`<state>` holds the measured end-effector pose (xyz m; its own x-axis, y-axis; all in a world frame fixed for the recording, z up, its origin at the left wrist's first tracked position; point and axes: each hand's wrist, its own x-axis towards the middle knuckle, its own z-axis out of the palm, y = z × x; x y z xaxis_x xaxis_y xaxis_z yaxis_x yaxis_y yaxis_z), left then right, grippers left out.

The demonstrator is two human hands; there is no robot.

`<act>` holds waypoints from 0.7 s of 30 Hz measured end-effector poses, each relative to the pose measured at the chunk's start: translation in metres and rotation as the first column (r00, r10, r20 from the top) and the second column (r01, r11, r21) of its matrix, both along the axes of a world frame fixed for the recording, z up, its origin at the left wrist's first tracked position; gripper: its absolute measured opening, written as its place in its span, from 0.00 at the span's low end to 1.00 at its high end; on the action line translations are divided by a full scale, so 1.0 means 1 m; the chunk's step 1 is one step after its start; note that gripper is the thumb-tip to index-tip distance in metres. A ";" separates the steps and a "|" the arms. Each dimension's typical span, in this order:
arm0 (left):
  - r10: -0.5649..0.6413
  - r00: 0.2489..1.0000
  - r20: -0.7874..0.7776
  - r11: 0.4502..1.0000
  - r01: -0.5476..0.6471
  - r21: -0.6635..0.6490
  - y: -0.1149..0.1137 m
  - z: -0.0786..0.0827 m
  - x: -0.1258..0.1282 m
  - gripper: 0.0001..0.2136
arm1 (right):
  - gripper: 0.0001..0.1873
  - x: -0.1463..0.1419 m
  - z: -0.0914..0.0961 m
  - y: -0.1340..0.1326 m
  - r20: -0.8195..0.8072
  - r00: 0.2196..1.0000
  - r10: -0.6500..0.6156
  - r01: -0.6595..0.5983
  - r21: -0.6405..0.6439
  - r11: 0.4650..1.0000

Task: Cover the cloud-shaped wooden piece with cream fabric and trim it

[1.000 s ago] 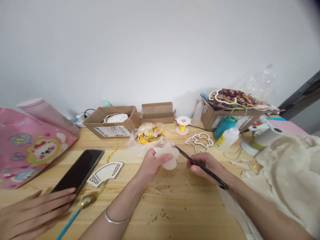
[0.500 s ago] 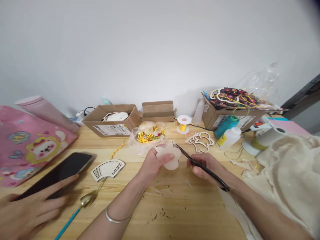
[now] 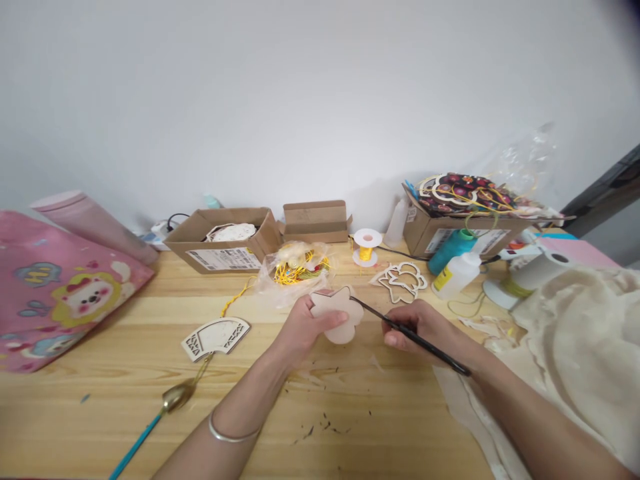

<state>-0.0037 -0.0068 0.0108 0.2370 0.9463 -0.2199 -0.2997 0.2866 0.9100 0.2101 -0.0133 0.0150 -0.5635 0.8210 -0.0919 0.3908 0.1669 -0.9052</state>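
Observation:
My left hand (image 3: pixel 303 331) pinches a pale, flower-shaped piece (image 3: pixel 343 331) between thumb and fingers above the table. A dark outline runs along part of its top edge. My right hand (image 3: pixel 419 325) is closed around black scissors (image 3: pixel 373 309), seen nearly edge-on. Their tip touches or lies very near the upper right edge of the flower piece; I cannot tell whether the blades are apart. Behind the hands, flat wooden cutout frames (image 3: pixel 403 281) lie on the table. Small dark scraps (image 3: pixel 327 425) are scattered below my hands.
At left lie a fan-shaped wooden ornament (image 3: pixel 217 333), a spoon with a teal handle (image 3: pixel 141 437) and a pink bag (image 3: pixel 65 293). Cardboard boxes (image 3: pixel 225 261) line the wall beside a yellow thread spool (image 3: pixel 367 248). Glue bottles (image 3: pixel 457 275) and cream cloth (image 3: pixel 580 353) are at right.
Another person's hand and the black phone at the left have gone from view. My scissors have turned more edge-on, their tip staying at the flower piece's edge.

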 end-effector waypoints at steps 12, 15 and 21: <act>-0.029 0.998 -0.063 1.000 0.029 -0.001 0.000 -0.001 -0.005 0.16 | 0.22 0.007 0.011 0.002 0.134 0.991 0.021 -0.028 0.050 0.998; -0.019 0.998 -0.064 1.000 0.019 -0.001 0.001 -0.002 -0.005 0.17 | 0.22 0.008 0.011 0.002 0.153 0.988 0.029 -0.038 0.056 0.998; -0.017 0.999 -0.045 1.000 0.018 0.001 0.003 -0.003 -0.007 0.17 | 0.23 0.009 0.003 0.002 0.027 0.992 0.122 -0.123 0.057 0.991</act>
